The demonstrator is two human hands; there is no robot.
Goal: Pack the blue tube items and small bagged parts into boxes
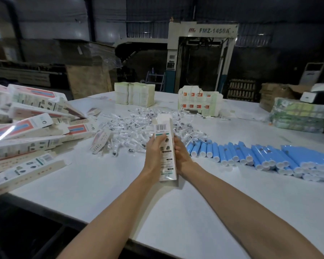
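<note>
A: Why is the long white printed cardboard box [166, 152] held above the white bench [176, 212], pointing away?
B: Probably for loading. Left grip [154, 156] curls round its printed face and right grip [181, 156] clasps the other side, both forearms outstretched.
A: Stock?
B: Blue plastic tubes [260, 156] lie in rows at right. Clear bagged small parts [138, 128] are heaped just behind the box.

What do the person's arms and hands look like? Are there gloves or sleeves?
No gloves: the left hand and right hand are bare, and no rings show. The left forearm and right forearm are bare too, with no sleeve, watch or bracelet in view.
</note>
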